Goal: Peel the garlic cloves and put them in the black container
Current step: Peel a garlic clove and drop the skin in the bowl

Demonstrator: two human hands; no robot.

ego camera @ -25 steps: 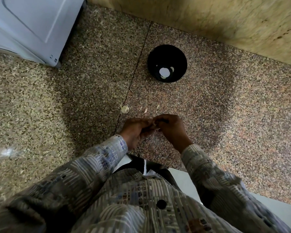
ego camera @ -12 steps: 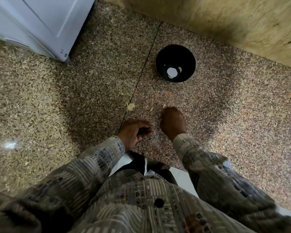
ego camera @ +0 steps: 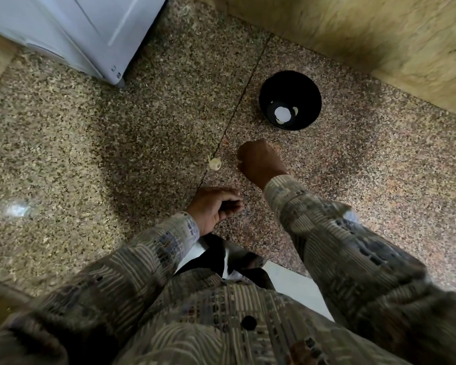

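Note:
The black container [ego camera: 290, 100] stands on the speckled stone counter [ego camera: 142, 143] and has a few pale peeled garlic cloves [ego camera: 282, 114] at its bottom. My right hand [ego camera: 259, 162] reaches out over the counter just short of the container. I see only its back, because its fingers curl down out of sight. My left hand [ego camera: 216, 206] hovers nearer to me, palm turned inward and fingers loosely curled, with nothing visible in it. A garlic piece with papery skin [ego camera: 215, 163] lies on the counter seam, left of my right hand.
A white appliance [ego camera: 71, 32] stands at the back left corner. A tan stone wall [ego camera: 366, 30] runs behind the container. The counter's front edge is near my body, with white floor [ego camera: 295, 285] below.
My hands, joined together a second ago, have parted. The right hand has moved forward toward the container and now covers the small bits on the counter. The left hand stays back.

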